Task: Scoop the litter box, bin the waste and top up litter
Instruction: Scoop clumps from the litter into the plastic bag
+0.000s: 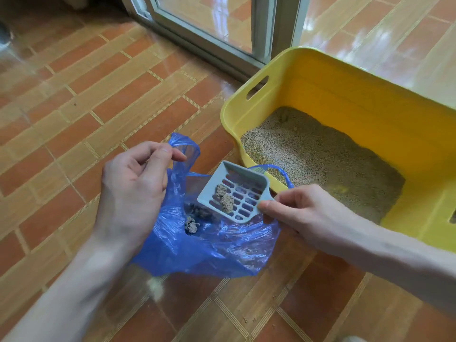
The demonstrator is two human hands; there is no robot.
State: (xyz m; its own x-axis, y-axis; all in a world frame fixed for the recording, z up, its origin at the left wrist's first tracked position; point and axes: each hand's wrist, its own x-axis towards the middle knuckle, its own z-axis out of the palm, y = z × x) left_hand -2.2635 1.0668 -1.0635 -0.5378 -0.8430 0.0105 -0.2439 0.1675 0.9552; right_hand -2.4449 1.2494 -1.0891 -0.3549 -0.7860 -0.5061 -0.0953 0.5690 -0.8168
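Observation:
A yellow litter box [320, 77] with beige litter [328, 159] sits on the tiled floor at the right. In front of it lies a blue plastic bag [222, 248], held up and open at one handle by my left hand [133, 188]. My right hand [296, 208] grips the handle of a grey slotted scoop [237, 191], tilted over the bag's mouth. Two litter clumps [225, 198] rest on the scoop. More dark clumps [192, 224] lie inside the bag.
Orange and tan floor tiles [98, 107] spread all around. A sliding glass door frame [261, 28] stands behind the box. A small pale smudge of litter [155, 287] and scattered grains lie on the floor near the bag.

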